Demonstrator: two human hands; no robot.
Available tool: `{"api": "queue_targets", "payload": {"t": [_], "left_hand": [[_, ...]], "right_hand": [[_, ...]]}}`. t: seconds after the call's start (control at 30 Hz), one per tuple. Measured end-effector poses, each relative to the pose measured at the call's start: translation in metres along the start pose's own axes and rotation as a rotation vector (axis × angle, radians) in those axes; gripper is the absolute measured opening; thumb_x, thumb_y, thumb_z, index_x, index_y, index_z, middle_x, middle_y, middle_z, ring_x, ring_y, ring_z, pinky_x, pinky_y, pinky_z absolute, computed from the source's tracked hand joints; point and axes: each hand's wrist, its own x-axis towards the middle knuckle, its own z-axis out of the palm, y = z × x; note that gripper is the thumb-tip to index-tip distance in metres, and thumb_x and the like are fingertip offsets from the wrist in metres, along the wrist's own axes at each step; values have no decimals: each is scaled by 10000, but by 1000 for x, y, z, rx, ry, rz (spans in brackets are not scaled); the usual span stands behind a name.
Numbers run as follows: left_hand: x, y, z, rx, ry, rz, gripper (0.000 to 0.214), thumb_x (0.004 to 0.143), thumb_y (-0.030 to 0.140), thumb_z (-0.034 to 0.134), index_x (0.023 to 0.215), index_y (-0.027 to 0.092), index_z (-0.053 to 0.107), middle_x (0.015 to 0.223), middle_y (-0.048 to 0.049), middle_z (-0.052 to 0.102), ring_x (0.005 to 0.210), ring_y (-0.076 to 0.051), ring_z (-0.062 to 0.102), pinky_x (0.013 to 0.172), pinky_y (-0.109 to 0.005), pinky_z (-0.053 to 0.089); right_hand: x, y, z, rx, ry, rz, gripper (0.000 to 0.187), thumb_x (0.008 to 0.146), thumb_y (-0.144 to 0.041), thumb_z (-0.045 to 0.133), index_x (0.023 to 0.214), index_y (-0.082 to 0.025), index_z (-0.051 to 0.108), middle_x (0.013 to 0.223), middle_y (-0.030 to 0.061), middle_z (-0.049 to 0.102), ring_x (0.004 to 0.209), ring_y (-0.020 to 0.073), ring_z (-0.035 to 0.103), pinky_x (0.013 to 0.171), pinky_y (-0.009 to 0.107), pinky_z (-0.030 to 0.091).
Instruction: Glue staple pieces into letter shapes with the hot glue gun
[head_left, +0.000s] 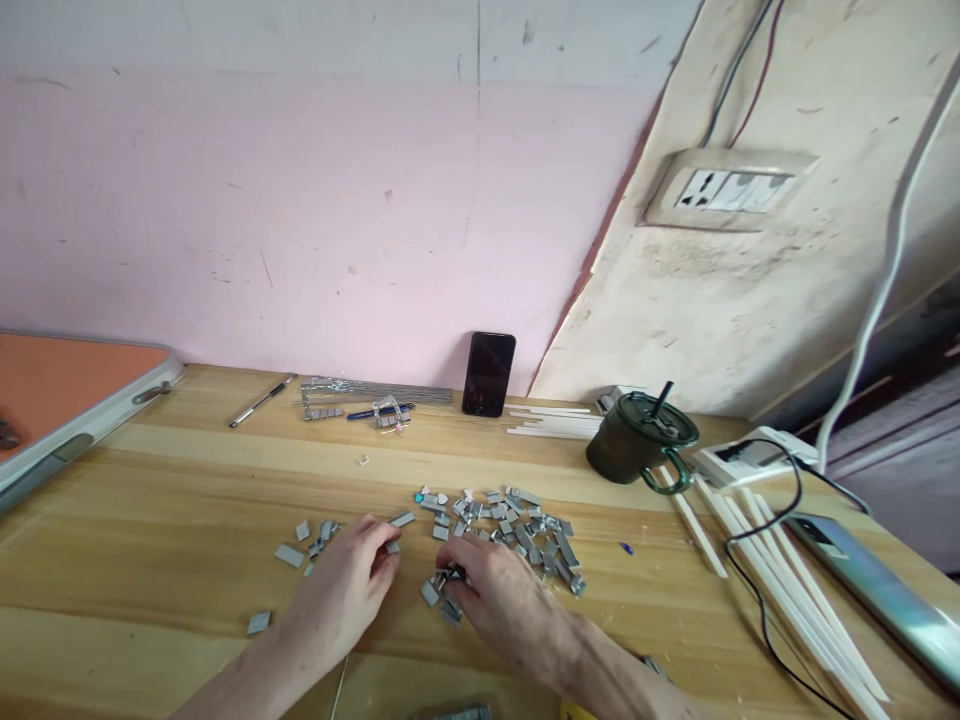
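Left hand (349, 575) pinches 1 small grey piece (393, 547); right hand (501, 582) curls over others beside the grey heap (529, 530) on the table (187, 500), exact grip hidden. Sorting appears in hand; the next move calls for separating single pieces.

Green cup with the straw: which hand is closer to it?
Right. The right hand is in front and to the left of the green cup; the left hand sits farther left.
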Motion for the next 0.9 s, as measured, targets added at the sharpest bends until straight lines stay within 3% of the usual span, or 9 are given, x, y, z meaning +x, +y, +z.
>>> {"api": "queue_targets", "payload": {"t": [0.2,0.33,0.4,0.53,0.63,0.77,0.9], "left_hand": [[3,-3,-1,201,-35,76,328,878,132,416,1028,211,697,899,-70,672,831,-249,673,723,-343,477],[4,-2,-2,286,-13,112,212,863,148,540,863,233,735,822,-28,663,758,-212,679,681,-309,497],[13,-3,-9,318,48,111,159,883,196,574,872,222,731,867,-30,671,780,-198,682,696,-303,517],[56,-5,-33,404,252,89,183,924,243,579,1073,164,651,1071,-79,664,973,-222,648,862,-410,527],[101,-2,-51,462,330,121,314,926,310,591,1214,188,569,1243,-86,602,1033,-233,629,857,-450,538],[148,-3,-58,544,274,155,305,929,315,586,1209,193,574,1243,-86,603,1023,-228,632,853,-443,541],[169,-13,-52,588,162,148,315,925,316,592,1211,186,570,1235,-85,605,1016,-229,635,844,-443,544]], "right_hand": [[1,-4,-6,-135,-71,-30,212,868,-168,520,934,-226,713,948,69,715,868,256,695,717,307,479],[-3,-8,-10,-205,-112,-35,190,847,-170,555,952,-220,706,973,75,703,846,283,702,688,333,491],[-5,-9,-14,-222,-124,-37,180,844,-212,587,984,-220,699,993,78,698,860,295,700,698,345,498],[-6,-12,-22,-246,-121,-11,243,857,-290,614,1082,-219,673,1039,90,689,899,302,693,729,356,504],[-5,-16,-26,-247,-113,4,250,873,-308,610,1101,-222,666,1074,89,683,931,292,685,745,348,501],[-7,-17,-28,-243,-127,3,198,880,-322,603,1030,-218,680,1059,77,686,902,277,690,729,337,498],[-8,-14,-27,-240,-133,10,182,873,-325,606,1004,-220,675,1029,65,694,885,272,692,720,330,496]]}}
